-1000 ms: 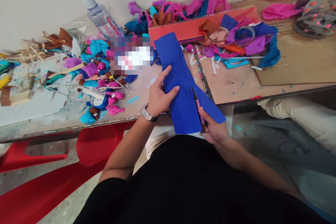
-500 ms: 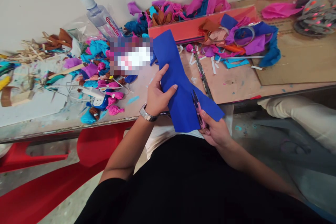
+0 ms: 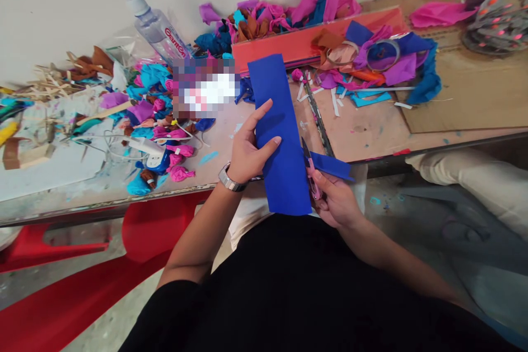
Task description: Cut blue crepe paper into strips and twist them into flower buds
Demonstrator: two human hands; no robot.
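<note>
Fingers (image 3: 263, 111) of the left hand (image 3: 247, 157) grasp a flat, rectangular, deep-blue paper-like sheet (image 3: 284, 115), raised over the near edge of the paint-stained worktop (image 3: 350, 146). Right hand (image 3: 340, 201) clasps pink-handled, dark-bladed scissors (image 3: 311, 165) beside the sheet's right edge; narrow blue strip (image 3: 332, 165) against that hand.

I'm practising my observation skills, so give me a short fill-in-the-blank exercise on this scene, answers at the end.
1. The left hand holds a large sheet coloured ____.
2. The right hand holds a cutting tool with ____ handles.
3. In the picture, the bottle is to the ____ of the long reddish box.

Missing words: blue; pink; left.
</note>
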